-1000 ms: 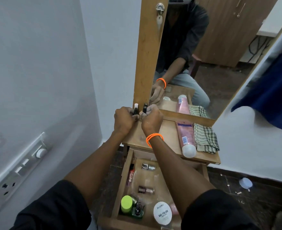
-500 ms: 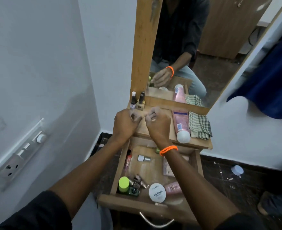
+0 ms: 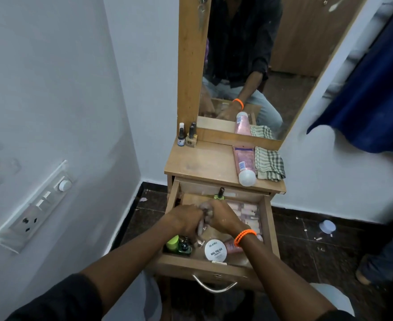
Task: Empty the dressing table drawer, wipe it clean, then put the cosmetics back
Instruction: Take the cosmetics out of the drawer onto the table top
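Hands have dropped from the tabletop into the open drawer since a second ago. Back then both were up at the back left corner of the dressing table, setting down two small bottles. Those bottles now stand upright there, touching each other, just beside the mirror frame.

The left hand and the right hand meet knuckle to knuckle over the middle of the drawer. Fingers of both are curled inward around small items, probably little nail polish bottles, though motion blur makes it hard to tell exactly what or how many. The right wrist wears an orange bead bracelet.

Still lying in the drawer: a green-capped bottle at the front left corner, a round white nail polish remover tub at the front, a pink tube partly under the right wrist, a small upright bottle at the back, and pale packets along the right side.

On the tabletop a pink tube with a white cap lies beside a folded checked cloth, touching it.

This looks like the emptying stage, about a third done: a few things are out, most remain inside, and the cloth for wiping is untouched.
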